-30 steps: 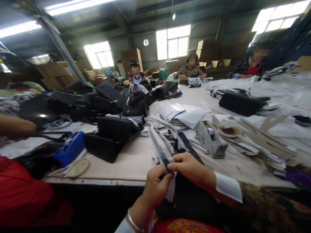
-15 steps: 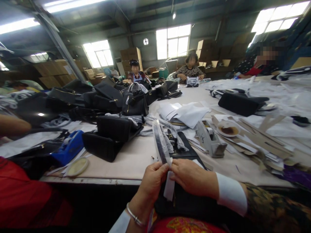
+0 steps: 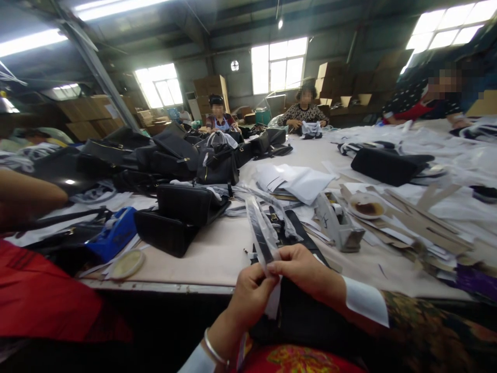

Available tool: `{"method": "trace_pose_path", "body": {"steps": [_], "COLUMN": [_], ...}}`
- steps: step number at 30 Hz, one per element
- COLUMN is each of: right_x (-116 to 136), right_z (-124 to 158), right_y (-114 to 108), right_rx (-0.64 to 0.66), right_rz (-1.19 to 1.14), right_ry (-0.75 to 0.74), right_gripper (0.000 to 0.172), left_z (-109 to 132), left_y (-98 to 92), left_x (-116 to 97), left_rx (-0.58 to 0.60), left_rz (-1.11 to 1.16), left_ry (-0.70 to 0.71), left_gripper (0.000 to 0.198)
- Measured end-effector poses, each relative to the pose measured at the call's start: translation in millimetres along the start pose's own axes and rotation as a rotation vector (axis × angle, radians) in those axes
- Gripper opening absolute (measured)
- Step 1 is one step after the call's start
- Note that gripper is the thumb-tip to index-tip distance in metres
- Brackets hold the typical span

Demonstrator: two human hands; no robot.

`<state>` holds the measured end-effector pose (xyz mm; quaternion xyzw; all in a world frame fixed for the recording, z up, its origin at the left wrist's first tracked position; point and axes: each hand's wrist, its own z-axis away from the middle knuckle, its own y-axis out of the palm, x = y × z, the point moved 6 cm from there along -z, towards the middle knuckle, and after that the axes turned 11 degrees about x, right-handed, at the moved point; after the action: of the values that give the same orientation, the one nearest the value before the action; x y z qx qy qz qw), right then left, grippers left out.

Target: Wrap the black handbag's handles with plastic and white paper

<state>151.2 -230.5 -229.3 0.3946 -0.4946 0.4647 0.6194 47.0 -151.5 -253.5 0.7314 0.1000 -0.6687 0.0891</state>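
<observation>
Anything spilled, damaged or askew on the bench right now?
Nothing spilled or damaged. Both hands, left hand and right hand, pinch a paper-wrapped black strap. The table is cluttered with black bags and paper sheets.

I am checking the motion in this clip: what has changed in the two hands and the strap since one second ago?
Little changed. Both hands dipped slightly half a second ago and are back up now. The left hand and right hand still pinch the black strap with its white wrapping; its free end stands a bit more upright than at first. The grey tape dispenser and the black bags stayed put.
</observation>
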Motion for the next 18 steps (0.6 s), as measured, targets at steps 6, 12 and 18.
{"method": "trace_pose_path", "body": {"steps": [6,12,18], "right_x": [18,16,13], "right_z": [11,12,7], "right_y": [8,11,-10], "right_rx": [0.039,0.086,0.251], "right_rz": [0.867,1.037,0.145], "right_ry": [-0.363,-0.323,0.026], "right_gripper": [0.019,0.019,0.047], "left_z": [-3,-2,3], "left_y": [-3.5,0.7,-1.8], "left_x": [8,15,-14], "left_rx": [-0.085,-0.255,-0.166], "left_rz": [0.640,0.447,-0.057], "left_ry": [-0.192,-0.164,0.025], "left_gripper": [0.047,0.040,0.019]}}
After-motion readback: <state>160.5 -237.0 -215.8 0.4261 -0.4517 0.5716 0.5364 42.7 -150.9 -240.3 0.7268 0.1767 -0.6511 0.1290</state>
